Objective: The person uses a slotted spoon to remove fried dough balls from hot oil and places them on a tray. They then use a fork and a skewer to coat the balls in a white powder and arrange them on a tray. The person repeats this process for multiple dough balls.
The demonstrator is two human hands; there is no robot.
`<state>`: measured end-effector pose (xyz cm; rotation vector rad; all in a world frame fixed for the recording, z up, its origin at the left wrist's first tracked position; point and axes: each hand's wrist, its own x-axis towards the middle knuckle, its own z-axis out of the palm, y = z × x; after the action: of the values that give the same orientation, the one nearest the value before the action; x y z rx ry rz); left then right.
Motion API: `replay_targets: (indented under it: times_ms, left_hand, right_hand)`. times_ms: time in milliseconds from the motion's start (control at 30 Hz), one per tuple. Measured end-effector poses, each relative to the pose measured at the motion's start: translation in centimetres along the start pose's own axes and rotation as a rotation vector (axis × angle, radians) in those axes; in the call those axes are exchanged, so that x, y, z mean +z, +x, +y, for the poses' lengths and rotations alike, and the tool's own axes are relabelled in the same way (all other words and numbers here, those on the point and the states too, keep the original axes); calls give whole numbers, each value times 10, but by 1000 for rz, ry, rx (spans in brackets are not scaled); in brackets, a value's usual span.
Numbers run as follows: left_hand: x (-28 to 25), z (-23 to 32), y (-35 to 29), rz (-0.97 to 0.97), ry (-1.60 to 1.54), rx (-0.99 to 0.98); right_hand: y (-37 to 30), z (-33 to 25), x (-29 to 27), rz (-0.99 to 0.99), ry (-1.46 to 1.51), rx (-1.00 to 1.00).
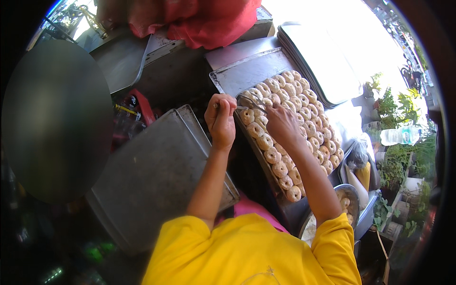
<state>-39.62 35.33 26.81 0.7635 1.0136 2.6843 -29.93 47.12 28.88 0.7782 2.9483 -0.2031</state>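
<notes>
A tray (273, 178) in front of me is packed with rows of round, sugar-dusted doughnuts (272, 155). My left hand (221, 122) is closed above the tray's left corner, around a slim utensil whose metal end shows beside the fingers. Over the far left doughnuts, my right hand (285, 124) is closed with its fingers pointing down. A thin dark metal tool (254, 100), perhaps tongs, reaches from it toward the left hand. Its exact kind is unclear, and my right fingers partly hide it.
Metal trays (152, 166) lie at the left, with another tray (251, 71) beyond the doughnuts. Stacked trays (318, 66) stand far right. Near my right elbow sits a metal bowl (354, 194) holding pale pieces. Red cloth (204, 21) hangs at the far side; a plastic bottle (400, 136) is at right.
</notes>
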Motion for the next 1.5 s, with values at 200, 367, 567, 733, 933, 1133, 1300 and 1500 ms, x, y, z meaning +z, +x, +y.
replay_targets:
  times_ms: [200, 367, 567, 733, 933, 1133, 1300, 1500]
  left_hand:
    - [12, 12, -1, -105, 70, 48]
    - [14, 33, 7, -125, 80, 192]
    - [21, 62, 7, -250, 105, 308]
    - [55, 60, -11, -210, 61, 224]
    - [108, 43, -41, -413, -41, 126]
    - [122, 44, -60, -421, -37, 117]
    - [114, 49, -67, -405, -26, 94]
    - [113, 53, -72, -401, -27, 95]
  right_hand:
    - [7, -11, -5, -75, -35, 0]
    - [-36, 13, -23, 65, 201, 84]
    - [-224, 120, -79, 385, 255, 321]
    - [-377, 146, -83, 146, -85, 827]
    - [-402, 163, -15, -10, -174, 1053]
    - [-401, 155, 23, 66, -65, 735]
    - [-431, 124, 1, 114, -58, 641]
    - [-422, 77, 18, 208, 21, 605]
